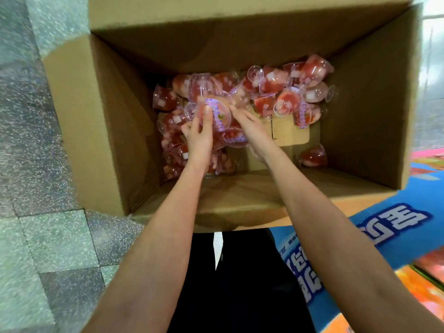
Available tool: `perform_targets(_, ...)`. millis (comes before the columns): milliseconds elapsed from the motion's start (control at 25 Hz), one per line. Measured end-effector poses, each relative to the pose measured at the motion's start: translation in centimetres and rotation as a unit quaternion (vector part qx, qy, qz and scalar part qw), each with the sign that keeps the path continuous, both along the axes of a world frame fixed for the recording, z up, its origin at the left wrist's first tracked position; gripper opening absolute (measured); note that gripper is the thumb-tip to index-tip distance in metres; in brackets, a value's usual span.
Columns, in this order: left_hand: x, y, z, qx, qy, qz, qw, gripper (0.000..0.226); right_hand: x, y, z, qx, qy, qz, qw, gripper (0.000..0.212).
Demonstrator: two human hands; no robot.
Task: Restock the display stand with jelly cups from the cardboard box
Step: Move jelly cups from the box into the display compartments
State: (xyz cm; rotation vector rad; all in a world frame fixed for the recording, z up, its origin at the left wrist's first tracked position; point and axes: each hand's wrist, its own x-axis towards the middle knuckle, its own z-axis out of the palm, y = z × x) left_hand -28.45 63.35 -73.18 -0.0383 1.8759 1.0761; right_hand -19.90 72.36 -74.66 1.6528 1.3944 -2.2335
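floor (36, 164): speckled grey-green tiles along the left edge, motion-blurred.
cardboard box (108, 140): open, flaps folded out, seen from straight above. It fills most of the view, and both forearms reach in over the near wall.
jelly cups (173, 131): red jelly with white cubes in clear plastic cups on stemmed feet. They lie loose on the box floor, tipped every way. One cluster runs down the left wall and a second heap sits along the back wall toward the right (288, 90). Bare cardboard shows between the heaps.
left hand (199, 138): inside the box over the left cluster, grasping a cup. The thumb (207, 111) lies flat on the lid and the other fingers curl round the far side.
held cup (216, 114): lid tilted up toward the camera, purple print round the rim, small round sticker near the middle. Another purple-rimmed cup sits right below it against the palm; can't tell if that one is gripped too.
trousers (240, 284): black, bottom centre, below the near edge of the box.
right hand (249, 131): just right of the left hand, fingers stretched out and loose with nothing in them. The tips are at the rim of the held cup; contact is too blurred to call.
lone cup (313, 156): on its side by the near right corner, well apart from both heaps.
blue panel (396, 224): blue print with white characters outside the box at lower right, with orange and pink print beside it.
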Motion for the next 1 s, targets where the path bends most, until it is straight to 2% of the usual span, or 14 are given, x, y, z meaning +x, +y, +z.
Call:
perform_targets(80, 0.3, 0.1, 3.2, 0.025, 0.01, -0.026, 0.999, 0.065, 0.8, 0.0, 4.2, 0.04, 0.016, 0.004, 0.999, 0.04)
perform_targets(160, 0.4, -0.3, 6.8, 0.042, 0.015, -0.069, 0.997, 0.084, 2.2, -0.4, 8.1, 0.076, 0.029, -0.003, 0.997, 0.04)
perform_targets(200, 0.5, -0.6, 8.1, 0.05, 0.005, -0.089, 0.995, 0.084, 3.1, -0.8, 10.0, 0.085, 0.031, -0.014, 0.996, 0.043)
perform_targets(320, 1.5, -1.1, 13.4, 0.107, -0.049, -0.18, 0.977, 0.054, 6.5, -2.6, 15.2, 0.09, 0.04, -0.052, 0.994, 0.047)
perform_targets(480, 4.1, -1.3, 18.6, 0.136, -0.094, -0.271, 0.948, 0.071, 10.4, -4.2, 21.1, 0.115, 0.051, -0.134, 0.983, 0.067)
perform_targets(560, 5.4, -0.9, 20.8, 0.179, -0.095, -0.312, 0.928, 0.073, 12.2, -4.7, 24.0, 0.141, 0.063, -0.188, 0.97, 0.054)
perform_targets(640, 7.2, -0.1, 23.7, 0.204, -0.082, -0.349, 0.911, 0.058, 14.3, -5.4, 26.6, 0.151, 0.076, -0.245, 0.955, 0.036)
perform_targets(680, 8.2, 0.3, 25.1, 0.218, -0.074, -0.36, 0.904, 0.049, 15.4, -5.9, 27.9, 0.158, 0.086, -0.269, 0.946, 0.034)
perform_targets(840, 13.0, 1.2, 29.0, 0.274, -0.044, -0.405, 0.871, 0.039, 19.0, -8.1, 31.4, 0.219, 0.07, -0.399, 0.888, 0.049)
perform_targets(960, 18.3, 0.8, 30.7, 0.274, -0.053, -0.441, 0.853, 0.038, 23.2, -10.5, 33.4, 0.277, 0.014, -0.549, 0.788, 0.056)
perform_targets(1000, 20.4, 0.4, 30.9, 0.264, -0.047, -0.459, 0.847, 0.041, 25.0, -11.4, 33.8, 0.294, -0.016, -0.572, 0.765, 0.063)
